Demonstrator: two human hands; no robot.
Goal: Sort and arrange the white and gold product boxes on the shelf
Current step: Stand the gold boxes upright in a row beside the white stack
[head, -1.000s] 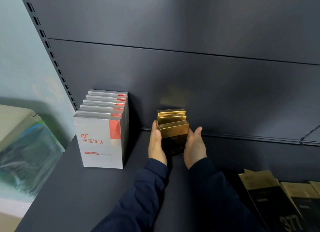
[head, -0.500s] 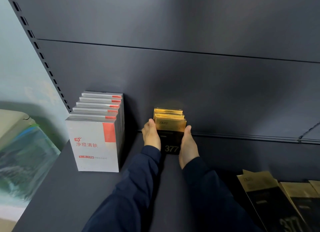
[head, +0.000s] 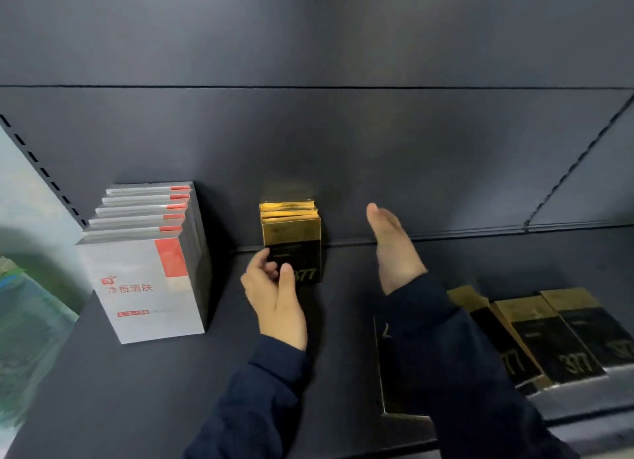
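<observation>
Fingers (head: 263,259) on my left hand (head: 276,295) loosely curled right in front of the upright gold boxes (head: 291,234), gripping nothing; can't tell if the tips touch the front box. Right hand (head: 394,249) flat, fingers straight, holding nothing, apart from the stack on its right. Stack stands against the back panel (head: 411,150), white boxes (head: 147,270) in an upright row to its left, more loose gold boxes (head: 549,335) lying flat far right on the shelf (head: 137,390). Judging: light thin cartons, glossy so a bit slippery, easily dented; take by both side faces. Readable: "377" on the gold ones, red "净痘清肤" on the front white one; small print unreadable.
</observation>
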